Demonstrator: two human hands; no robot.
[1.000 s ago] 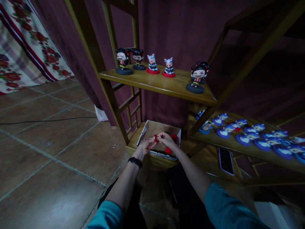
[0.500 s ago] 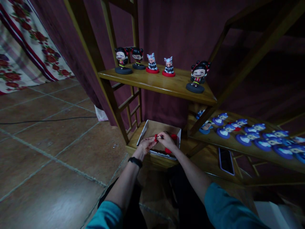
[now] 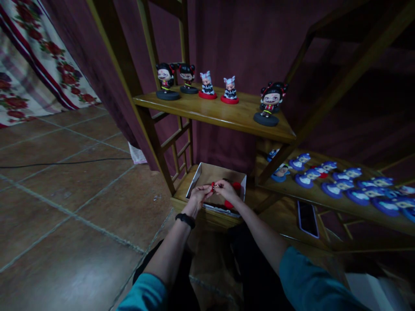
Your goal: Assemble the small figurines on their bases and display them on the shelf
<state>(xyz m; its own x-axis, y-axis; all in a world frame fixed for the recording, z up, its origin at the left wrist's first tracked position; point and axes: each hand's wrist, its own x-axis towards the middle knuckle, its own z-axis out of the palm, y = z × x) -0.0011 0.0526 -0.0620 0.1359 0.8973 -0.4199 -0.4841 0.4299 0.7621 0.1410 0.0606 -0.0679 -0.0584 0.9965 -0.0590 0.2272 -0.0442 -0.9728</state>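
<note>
You have both hands, left hand (image 3: pixel 198 194) and right hand (image 3: pixel 227 190), pinched around a small red piece (image 3: pixel 213 186) over the open cardboard box (image 3: pixel 207 172), where more red pieces (image 3: pixel 236 185) lie unhandled.

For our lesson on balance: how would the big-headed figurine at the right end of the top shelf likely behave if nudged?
The figurine would probably wobble or tip, since its head looks large for its body. Its wide dark round base may steady it somewhat. It stands near the shelf edge, so a hard push might send it off, and it looks rigid enough to chip.
</note>
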